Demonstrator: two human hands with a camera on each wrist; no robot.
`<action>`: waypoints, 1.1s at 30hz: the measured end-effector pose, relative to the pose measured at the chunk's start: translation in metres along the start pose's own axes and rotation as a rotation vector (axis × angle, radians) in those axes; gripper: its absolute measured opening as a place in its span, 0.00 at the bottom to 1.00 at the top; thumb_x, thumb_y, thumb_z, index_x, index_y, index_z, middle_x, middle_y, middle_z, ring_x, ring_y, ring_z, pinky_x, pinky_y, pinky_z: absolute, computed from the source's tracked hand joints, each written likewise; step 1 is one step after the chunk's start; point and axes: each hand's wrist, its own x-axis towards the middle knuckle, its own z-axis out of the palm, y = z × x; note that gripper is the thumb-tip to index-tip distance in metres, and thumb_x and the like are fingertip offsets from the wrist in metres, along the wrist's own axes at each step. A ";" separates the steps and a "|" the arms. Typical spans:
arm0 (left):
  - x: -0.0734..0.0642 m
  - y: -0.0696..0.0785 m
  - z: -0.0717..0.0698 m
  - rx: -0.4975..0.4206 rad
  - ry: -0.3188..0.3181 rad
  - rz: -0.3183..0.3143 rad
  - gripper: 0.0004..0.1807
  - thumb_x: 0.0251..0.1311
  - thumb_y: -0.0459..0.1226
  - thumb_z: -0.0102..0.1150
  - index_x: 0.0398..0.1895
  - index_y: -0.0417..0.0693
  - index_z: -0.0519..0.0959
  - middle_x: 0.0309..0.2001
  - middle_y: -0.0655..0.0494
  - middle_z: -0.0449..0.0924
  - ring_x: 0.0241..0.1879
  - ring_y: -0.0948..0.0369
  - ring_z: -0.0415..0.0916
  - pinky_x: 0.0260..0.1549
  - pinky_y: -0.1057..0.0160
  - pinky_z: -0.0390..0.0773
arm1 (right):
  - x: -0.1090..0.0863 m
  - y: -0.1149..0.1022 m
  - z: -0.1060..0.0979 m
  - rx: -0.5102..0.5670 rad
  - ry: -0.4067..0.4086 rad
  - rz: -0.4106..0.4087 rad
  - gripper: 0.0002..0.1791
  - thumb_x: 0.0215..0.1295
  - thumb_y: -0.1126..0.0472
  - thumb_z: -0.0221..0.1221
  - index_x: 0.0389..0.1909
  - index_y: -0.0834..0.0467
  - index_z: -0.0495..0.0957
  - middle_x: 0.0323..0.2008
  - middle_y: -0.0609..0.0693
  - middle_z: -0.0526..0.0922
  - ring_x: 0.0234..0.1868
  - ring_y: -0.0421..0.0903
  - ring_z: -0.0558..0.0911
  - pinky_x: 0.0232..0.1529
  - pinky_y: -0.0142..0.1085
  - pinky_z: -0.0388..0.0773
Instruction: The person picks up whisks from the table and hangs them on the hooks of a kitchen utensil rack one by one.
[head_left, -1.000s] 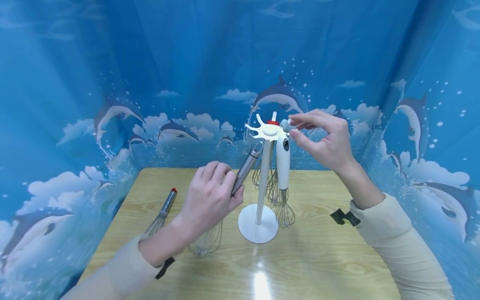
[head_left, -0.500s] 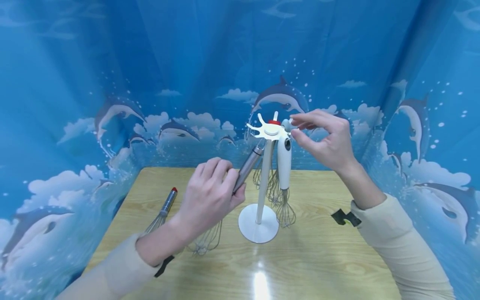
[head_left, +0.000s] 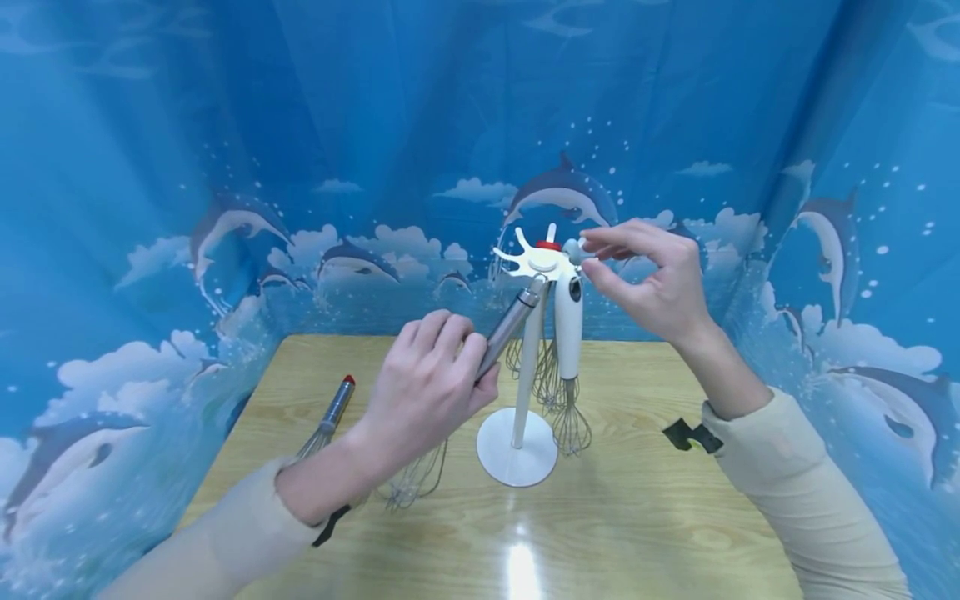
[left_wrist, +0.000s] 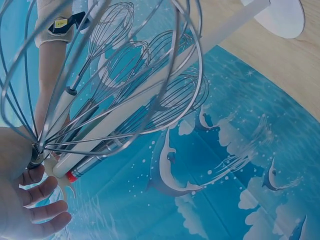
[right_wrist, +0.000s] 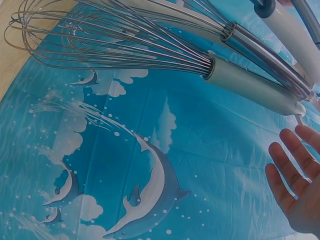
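My left hand (head_left: 427, 379) grips a balloon whisk (head_left: 508, 327) by its grey metal handle. The handle tilts up right, its loop end at the front of the white whisk stand's (head_left: 531, 358) hooked top. Below the hand hang its wires, large in the left wrist view beside the steel collar (left_wrist: 36, 156). My right hand (head_left: 660, 271) pinches a hook at the stand's right side with thumb and forefinger. Its other fingers are spread in the right wrist view. A white-handled whisk (head_left: 569, 329) hangs below that hand; a pale-handled whisk (right_wrist: 255, 87) hangs behind.
Another whisk (head_left: 337, 408) with a red-tipped metal handle lies at the left on the wooden table (head_left: 637, 500). Several whisks hang behind the pole. The stand's round white base (head_left: 498, 454) rests mid-table. A blue dolphin curtain (head_left: 420, 150) surrounds the table.
My left hand has moved slightly right and up, bringing the whisk handle's loop end from left of the pole to in front of the stand's top. My right hand stays in place.
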 end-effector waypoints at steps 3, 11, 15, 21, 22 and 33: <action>0.000 0.001 0.002 -0.006 0.000 -0.004 0.14 0.57 0.45 0.69 0.29 0.46 0.77 0.36 0.49 0.85 0.39 0.50 0.82 0.33 0.58 0.84 | 0.000 0.000 0.000 0.000 0.001 0.000 0.17 0.58 0.68 0.68 0.51 0.61 0.89 0.41 0.61 0.92 0.42 0.25 0.84 0.44 0.19 0.78; -0.001 0.004 0.008 -0.006 -0.002 -0.017 0.13 0.57 0.45 0.69 0.29 0.47 0.77 0.36 0.50 0.85 0.39 0.51 0.81 0.33 0.59 0.83 | 0.001 0.000 -0.001 -0.014 -0.012 -0.006 0.17 0.59 0.66 0.69 0.50 0.62 0.89 0.41 0.62 0.91 0.42 0.27 0.85 0.45 0.20 0.78; -0.003 0.006 0.011 -0.010 -0.012 -0.022 0.13 0.57 0.45 0.69 0.29 0.47 0.77 0.36 0.50 0.85 0.39 0.51 0.81 0.33 0.59 0.83 | 0.000 0.001 -0.001 -0.011 -0.005 -0.011 0.17 0.58 0.67 0.69 0.50 0.62 0.89 0.41 0.62 0.91 0.42 0.26 0.85 0.45 0.20 0.78; -0.006 0.008 0.015 -0.016 -0.028 -0.037 0.13 0.56 0.45 0.70 0.29 0.47 0.78 0.36 0.50 0.85 0.39 0.52 0.81 0.33 0.59 0.83 | -0.001 0.001 -0.001 -0.008 -0.009 -0.007 0.18 0.58 0.67 0.69 0.51 0.61 0.89 0.41 0.62 0.91 0.42 0.26 0.85 0.44 0.20 0.78; -0.006 0.009 0.016 -0.017 -0.032 -0.038 0.13 0.55 0.45 0.70 0.29 0.47 0.78 0.36 0.50 0.85 0.39 0.52 0.81 0.33 0.59 0.83 | -0.001 0.001 -0.001 -0.010 -0.010 -0.008 0.18 0.59 0.66 0.69 0.51 0.61 0.89 0.41 0.62 0.91 0.42 0.26 0.85 0.44 0.19 0.78; -0.007 0.016 0.026 -0.031 -0.040 -0.064 0.14 0.54 0.46 0.70 0.29 0.49 0.76 0.33 0.53 0.82 0.37 0.53 0.79 0.30 0.61 0.78 | 0.000 -0.001 0.000 -0.010 -0.004 -0.016 0.17 0.59 0.65 0.69 0.50 0.60 0.89 0.40 0.60 0.92 0.41 0.26 0.85 0.44 0.20 0.78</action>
